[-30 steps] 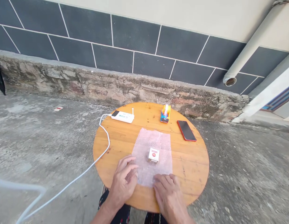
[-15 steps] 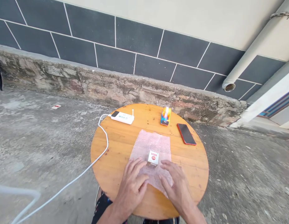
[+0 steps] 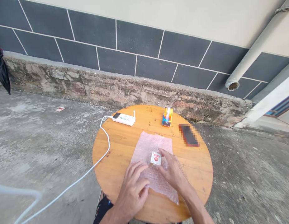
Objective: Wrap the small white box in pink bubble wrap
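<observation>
A small white box with a red label [image 3: 156,158] stands on a sheet of pinkish bubble wrap [image 3: 149,141] on the round wooden table [image 3: 116,147]. Just right of the box is my right hand [image 3: 172,171], thumb and fingers apart around its right side; whether they touch it is hard to tell. My left hand [image 3: 134,186] rests over the wrap's lower left edge, left of and nearer than the box, fingers apart and holding nothing.
A white power strip [image 3: 124,119] with a cable lies at the table's back left. At the back right are a yellow and blue tape dispenser [image 3: 167,117] and a red-edged phone [image 3: 189,135]. Behind the table runs a low stone ledge [image 3: 111,88] below a tiled wall.
My right hand has moved up and inward to the box's right side. My left hand has hardly moved. The view has shifted slightly, showing more of the umbrella at the left.
</observation>
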A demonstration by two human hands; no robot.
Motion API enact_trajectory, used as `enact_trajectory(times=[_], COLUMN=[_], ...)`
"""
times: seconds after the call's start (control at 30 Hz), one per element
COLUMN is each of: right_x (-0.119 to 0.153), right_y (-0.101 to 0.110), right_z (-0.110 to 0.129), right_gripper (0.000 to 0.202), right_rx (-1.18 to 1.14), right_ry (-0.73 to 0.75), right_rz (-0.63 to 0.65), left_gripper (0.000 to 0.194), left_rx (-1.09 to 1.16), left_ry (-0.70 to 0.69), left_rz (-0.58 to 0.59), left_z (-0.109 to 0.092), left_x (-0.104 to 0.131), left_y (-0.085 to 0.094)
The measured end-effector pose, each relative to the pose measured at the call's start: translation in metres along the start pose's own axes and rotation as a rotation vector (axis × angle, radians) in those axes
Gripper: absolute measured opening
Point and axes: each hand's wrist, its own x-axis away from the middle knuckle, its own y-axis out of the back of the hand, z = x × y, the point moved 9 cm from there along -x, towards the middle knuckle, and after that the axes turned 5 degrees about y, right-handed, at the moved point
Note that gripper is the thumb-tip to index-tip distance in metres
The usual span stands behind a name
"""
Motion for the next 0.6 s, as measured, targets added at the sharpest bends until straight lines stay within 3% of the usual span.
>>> enact_trajectory(times=[0.33, 0.47, 0.6], right_x=[0.007, 0.008, 0.014], right_y=[-0.002, -0.001, 0.005], right_z=[-0.004, -0.006, -0.015], right_gripper=[0.065, 0.065, 0.042], right_rx=[0.0, -0.113, -0.431], right_ry=[0.013, 0.01, -0.089], right_rz=[0.033, 0.082, 0.079], left_gripper=[0.025, 0.02, 0.019], left_rx=[0.021, 0.039, 0.041], left_ry=[-0.049, 0.031, 0.162], left_rz=[-0.018, 0.05, 0.16], left_z=[-0.009, -0.005, 0.006], left_x=[-0.006, -0.031, -0.06], left_y=[0.009, 0.011, -0.001])
